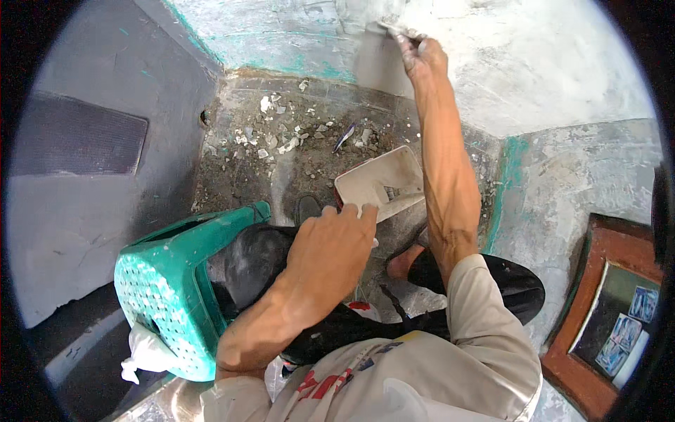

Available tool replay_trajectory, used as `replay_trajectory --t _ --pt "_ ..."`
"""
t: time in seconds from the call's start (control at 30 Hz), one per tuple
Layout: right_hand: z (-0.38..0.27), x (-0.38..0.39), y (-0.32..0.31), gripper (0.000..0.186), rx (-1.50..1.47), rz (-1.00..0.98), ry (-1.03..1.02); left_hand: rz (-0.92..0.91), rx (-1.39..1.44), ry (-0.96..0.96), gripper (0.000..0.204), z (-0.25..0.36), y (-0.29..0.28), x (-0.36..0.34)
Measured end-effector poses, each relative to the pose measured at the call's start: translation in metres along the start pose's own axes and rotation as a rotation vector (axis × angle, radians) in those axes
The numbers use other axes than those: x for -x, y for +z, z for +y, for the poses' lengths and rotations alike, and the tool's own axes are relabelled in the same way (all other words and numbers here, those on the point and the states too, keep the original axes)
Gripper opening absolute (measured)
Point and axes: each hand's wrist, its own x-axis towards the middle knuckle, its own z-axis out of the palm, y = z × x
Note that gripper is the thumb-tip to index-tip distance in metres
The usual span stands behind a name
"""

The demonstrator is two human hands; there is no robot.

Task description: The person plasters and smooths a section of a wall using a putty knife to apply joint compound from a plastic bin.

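My right hand (422, 53) is raised to the upper wall (520, 63), fingers closed round a flat, filler-smeared scraper (389, 28) at a patch of pale coating. My left hand (327, 257) is closed near the rim of a beige plastic container (362, 179) smeared with filler, its fingertips around something pale that I cannot make out, largely hidden beneath the hand. My knees and feet show below my arms.
A green plastic stool (169, 281) with a white bag (148, 352) tied on stands at left, beside a grey wall (84, 211). Rubble (278, 126) and a slim pen-like object (344, 137) lie behind the container. A wood-framed panel (590, 274) stands at lower right.
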Motion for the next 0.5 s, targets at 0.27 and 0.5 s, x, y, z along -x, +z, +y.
replay_trajectory --t 0.27,0.5 --pt "-0.055 0.134 0.060 0.033 0.214 -0.464 -0.175 0.085 0.004 0.039 0.042 -0.007 0.007 0.007" --pt "-0.006 0.125 -0.074 0.031 0.170 -0.089 -0.037 0.111 0.021 0.052 0.043 -0.004 -0.001 0.012"
